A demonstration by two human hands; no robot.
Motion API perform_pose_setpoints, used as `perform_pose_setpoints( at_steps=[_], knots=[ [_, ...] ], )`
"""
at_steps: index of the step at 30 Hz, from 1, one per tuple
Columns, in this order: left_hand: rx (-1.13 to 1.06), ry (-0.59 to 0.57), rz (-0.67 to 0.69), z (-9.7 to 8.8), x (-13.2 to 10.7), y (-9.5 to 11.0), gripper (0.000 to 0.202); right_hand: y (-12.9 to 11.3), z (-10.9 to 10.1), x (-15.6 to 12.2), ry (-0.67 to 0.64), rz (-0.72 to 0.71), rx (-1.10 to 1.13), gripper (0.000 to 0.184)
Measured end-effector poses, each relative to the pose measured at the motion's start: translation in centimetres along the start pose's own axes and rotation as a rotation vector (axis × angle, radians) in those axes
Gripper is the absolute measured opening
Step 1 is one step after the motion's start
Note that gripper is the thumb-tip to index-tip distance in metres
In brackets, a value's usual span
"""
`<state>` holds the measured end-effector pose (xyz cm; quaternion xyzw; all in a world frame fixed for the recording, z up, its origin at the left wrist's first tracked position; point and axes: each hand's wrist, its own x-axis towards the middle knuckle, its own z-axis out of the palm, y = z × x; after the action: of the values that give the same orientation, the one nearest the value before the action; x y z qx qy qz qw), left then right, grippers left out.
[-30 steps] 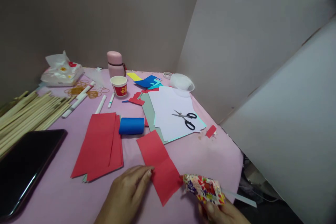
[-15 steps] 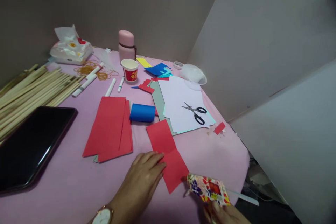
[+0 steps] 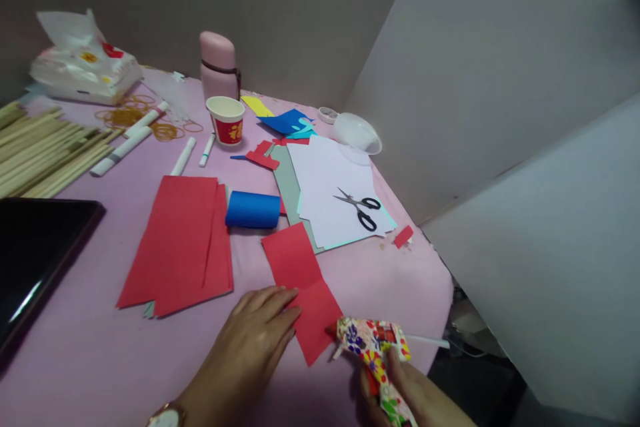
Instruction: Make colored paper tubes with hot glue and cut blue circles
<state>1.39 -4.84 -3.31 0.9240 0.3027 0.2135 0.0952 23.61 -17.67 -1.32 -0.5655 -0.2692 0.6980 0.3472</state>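
Note:
A creased strip of red paper [image 3: 295,267] lies flat on the pink tablecloth. My left hand [image 3: 255,323] rests with its fingers stretched out on the strip's left edge, pressing it to the table. In my right hand [image 3: 395,383] is a flower-patterned hot glue gun [image 3: 367,340], gripped by its handle. Its nozzle is at the strip's lower right edge; whether it touches the paper I cannot tell. From its back end sticks a pale glue stick [image 3: 427,341]. Just beyond the strip lies a rolled blue paper tube [image 3: 253,210].
Red paper sheets [image 3: 175,240] are stacked to the left, beside a black tablet-like device [image 3: 40,253] and wooden sticks [image 3: 45,153]. Scissors [image 3: 357,207] lie on white paper [image 3: 325,180]. Farther back stand a paper cup [image 3: 227,123] and a pink flask [image 3: 219,70]. A wall borders the right.
The view has shifted, so the table things sit farther left. My right hand has tilted the glue gun, and its handle now shows more. My left hand stays on the red strip.

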Motion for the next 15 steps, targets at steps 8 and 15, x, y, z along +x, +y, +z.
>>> perform_pose_setpoints(
  at_steps=[8,15],
  knots=[
    [0.042,0.061,0.058,1.0,-0.2,-0.9,0.025,-0.1,0.4,1.7,-0.065,-0.032,0.432,0.067],
    [-0.096,0.177,-0.004,1.5,-1.2,-0.2,0.026,-1.8,1.2,1.2,0.01,-0.076,0.496,0.058]
  ],
)
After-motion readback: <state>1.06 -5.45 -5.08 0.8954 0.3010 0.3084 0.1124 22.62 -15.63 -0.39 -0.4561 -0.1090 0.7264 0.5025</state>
